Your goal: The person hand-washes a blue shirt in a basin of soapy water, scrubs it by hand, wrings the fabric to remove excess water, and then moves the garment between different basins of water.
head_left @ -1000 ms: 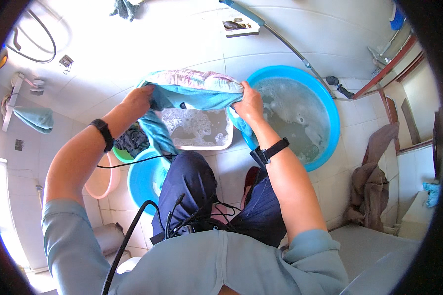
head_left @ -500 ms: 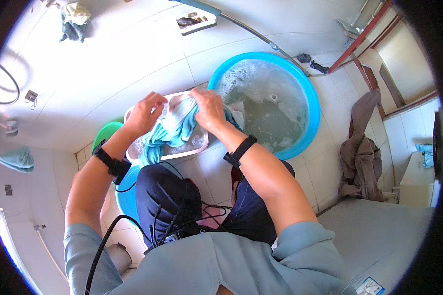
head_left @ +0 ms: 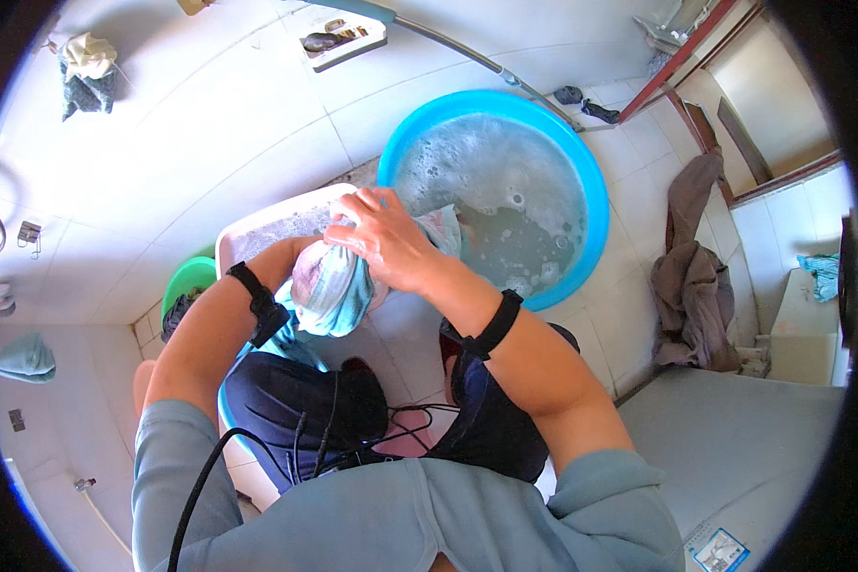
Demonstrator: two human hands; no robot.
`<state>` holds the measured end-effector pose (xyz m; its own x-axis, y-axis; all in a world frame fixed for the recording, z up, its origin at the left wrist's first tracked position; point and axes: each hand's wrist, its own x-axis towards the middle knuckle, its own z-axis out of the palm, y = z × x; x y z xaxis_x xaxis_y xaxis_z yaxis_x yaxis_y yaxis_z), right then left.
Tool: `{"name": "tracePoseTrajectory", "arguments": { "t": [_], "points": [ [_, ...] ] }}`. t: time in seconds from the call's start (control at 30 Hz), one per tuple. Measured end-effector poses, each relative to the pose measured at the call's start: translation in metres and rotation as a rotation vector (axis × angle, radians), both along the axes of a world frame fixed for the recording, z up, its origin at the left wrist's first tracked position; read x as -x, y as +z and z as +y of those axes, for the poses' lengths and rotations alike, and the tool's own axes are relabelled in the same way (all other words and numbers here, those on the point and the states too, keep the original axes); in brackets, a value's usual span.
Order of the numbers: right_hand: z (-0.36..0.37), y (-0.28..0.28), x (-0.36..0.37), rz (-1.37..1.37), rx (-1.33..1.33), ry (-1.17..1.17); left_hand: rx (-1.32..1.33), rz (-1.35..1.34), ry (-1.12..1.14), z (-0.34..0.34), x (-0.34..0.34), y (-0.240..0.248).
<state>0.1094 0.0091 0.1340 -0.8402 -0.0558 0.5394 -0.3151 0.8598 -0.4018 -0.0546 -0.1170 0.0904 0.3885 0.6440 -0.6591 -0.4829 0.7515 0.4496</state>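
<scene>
A wet, bunched garment (head_left: 332, 297) in pale teal and white hangs between my hands, above the floor at the near edge of the white basin. My right hand (head_left: 383, 238) is closed over its top, fingers bent. My left hand (head_left: 298, 250) reaches to the garment from the left; its fingers are hidden by the cloth and the right hand. The white rectangular basin (head_left: 243, 229) holds foamy water. Close to its right is a round blue tub (head_left: 596, 210) of cloudy, sudsy water, with a pale piece of cloth (head_left: 439, 229) at its left rim.
A green basin (head_left: 183, 278) with dark cloth stands at the left. A pole (head_left: 448, 40) leans along the wall behind the tub. Brown fabric (head_left: 693, 296) hangs at the right, near a grey panel (head_left: 734, 439). Black cables (head_left: 353, 456) cross my lap.
The garment has come out from over the white basin toward me, bunched tighter. My left hand has gone from plain view to behind the cloth. The whole view has shifted slightly.
</scene>
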Motion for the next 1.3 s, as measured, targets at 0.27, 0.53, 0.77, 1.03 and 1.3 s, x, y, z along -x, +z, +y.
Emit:
{"name": "tracePoseTrajectory", "arguments": {
  "t": [0.27, 0.53, 0.77, 1.03, 1.3],
  "points": [
    [-0.032, 0.000, 0.000, 0.149, -0.304, 0.054, -0.187, -0.293, 0.151, 0.007, -0.013, -0.021],
    [-0.009, 0.020, -0.012, 0.131, -0.406, -0.049, -0.397, -0.481, 0.664, 0.000, -0.040, -0.016],
    [0.067, -0.012, -0.029, -0.430, 0.144, -0.421, -0.439, -0.605, 0.756, 0.012, -0.047, 0.029],
    [0.005, -0.181, 0.027, -0.043, 0.915, -0.259, -0.389, -0.562, 0.676, 0.036, -0.075, 0.046],
    [0.040, -0.122, 0.050, 0.133, 0.995, -0.357, -0.215, -0.406, 0.447, 0.022, -0.079, 0.057]
  ]
}}
